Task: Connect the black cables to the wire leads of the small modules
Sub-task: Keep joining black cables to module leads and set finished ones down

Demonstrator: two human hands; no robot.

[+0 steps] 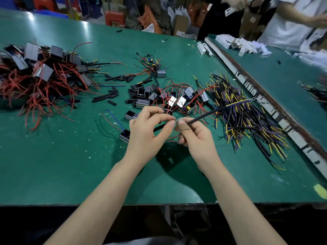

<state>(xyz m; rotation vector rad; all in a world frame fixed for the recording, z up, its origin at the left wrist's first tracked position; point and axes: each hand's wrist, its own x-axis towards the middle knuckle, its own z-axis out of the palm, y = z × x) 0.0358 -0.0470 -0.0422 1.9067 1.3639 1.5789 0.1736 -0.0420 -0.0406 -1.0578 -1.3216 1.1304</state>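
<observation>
Both hands pinching, left hand (147,131), right hand (195,137), black cable (207,114) between fingertips

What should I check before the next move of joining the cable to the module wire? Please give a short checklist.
1. Right hand pinches the black cable near its end: ok.
2. Left hand pinches a wire end at the joint: ok.
3. The two ends meet between the fingertips: cannot tell, too small.
4. The module whose lead is held: cannot tell, hidden by the hands.
5. More black cables in the pile on the right: ok.
6. Green table under the hands is bare: ok.
</observation>
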